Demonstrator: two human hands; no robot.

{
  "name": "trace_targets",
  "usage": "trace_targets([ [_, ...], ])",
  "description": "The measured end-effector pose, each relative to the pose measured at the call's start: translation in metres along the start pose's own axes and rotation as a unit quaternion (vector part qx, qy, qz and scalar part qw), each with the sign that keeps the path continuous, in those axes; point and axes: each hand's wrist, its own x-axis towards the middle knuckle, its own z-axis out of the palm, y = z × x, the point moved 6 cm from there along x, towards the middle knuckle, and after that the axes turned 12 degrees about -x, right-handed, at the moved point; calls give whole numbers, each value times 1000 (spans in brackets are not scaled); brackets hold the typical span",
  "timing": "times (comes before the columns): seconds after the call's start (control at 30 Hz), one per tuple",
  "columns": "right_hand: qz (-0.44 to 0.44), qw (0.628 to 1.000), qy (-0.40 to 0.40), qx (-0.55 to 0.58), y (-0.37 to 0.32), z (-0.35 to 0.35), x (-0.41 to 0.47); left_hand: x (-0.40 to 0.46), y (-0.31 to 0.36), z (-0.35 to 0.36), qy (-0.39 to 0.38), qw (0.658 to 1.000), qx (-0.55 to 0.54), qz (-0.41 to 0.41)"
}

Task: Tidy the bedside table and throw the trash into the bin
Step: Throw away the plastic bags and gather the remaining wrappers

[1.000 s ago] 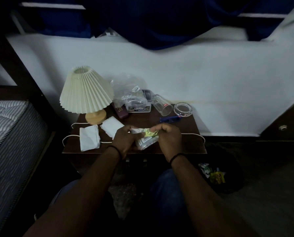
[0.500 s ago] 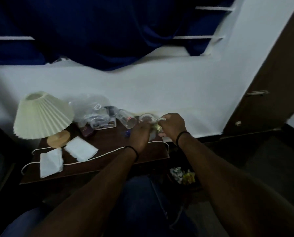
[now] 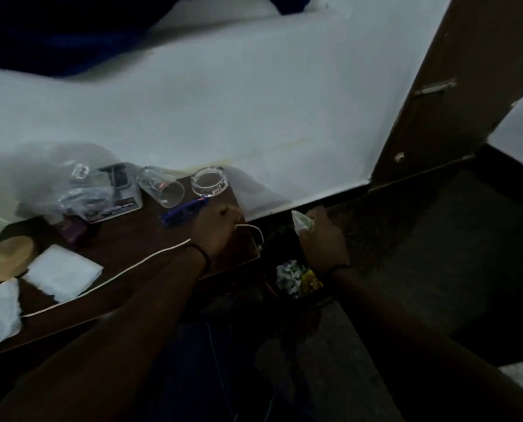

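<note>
Right hand point(image 3: 322, 239) reaches out past the counter's right edge, above the dark bin point(image 3: 287, 303) on the floor, fingers curled round a crumpled wrapper point(image 3: 302, 222) whose pale-green end sticks out on the thumb side. Left hand point(image 3: 217, 231) rests over the counter point(image 3: 126, 239) near its right front corner, back of hand up, forearm stretched across the front edge; fingers hidden, cannot tell if it grips anything. One dark band on each wrist. Bin holds some white-green and yellow trash point(image 3: 296, 277), just below the right wrist.

On counter, counted: one clear glass point(image 3: 161, 190) lying on its side, one round glass ashtray point(image 3: 210, 181) at the back right corner, one blue pen point(image 3: 182, 211) just beside the left hand, two white tissues point(image 3: 62, 274) at front left, one white cord point(image 3: 126, 269) running along the front, one wooden lamp base point(image 3: 6, 257) at far left, one clear plastic bag point(image 3: 50, 178) over a small box point(image 3: 112, 207), one dark purple item point(image 3: 73, 229) next to it, blurred.
</note>
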Motion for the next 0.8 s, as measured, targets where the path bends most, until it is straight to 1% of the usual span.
trace_targets([
  [0.07, 10, 1000, -17, -13, 26, 35, 7, 10, -14, -7, 27, 998, -46, -14],
  [0.1, 22, 999, -42, -14, 38, 55, 12, 15, -20, -9, 29, 998, -56, -16],
  [0.2, 59, 985, -163, -20, 69, 106, 18, 21, -35, -18, 36, 998, -43, -17],
  [0.23, 69, 980, -186, -23, 74, 118, 18, 22, -40, -23, 39, 999, -35, -14],
  [0.27, 74, 979, -187, -25, 76, 126, 20, 23, -46, -29, 44, 999, -29, -17],
  [0.4, 43, 989, -136, -35, 47, 129, 23, 20, -66, -58, 75, 996, -37, -29],
  [0.47, 8, 995, -88, -36, 21, 115, 29, 15, -69, -71, 87, 995, -47, -34],
  [0.57, -73, 997, -21, -27, -30, 83, 36, 0, -68, -99, 105, 993, -48, -21],
  [0.63, -141, 989, 4, -48, -66, 63, 38, -12, -69, -121, 125, 991, -52, -19],
  [0.7, -204, 977, 12, -68, -106, 48, 31, -31, -74, -153, 158, 986, -53, -22],
  [0.8, -298, 951, 0, -84, -169, 37, 8, -66, -90, -211, 235, 969, -64, -39],
])
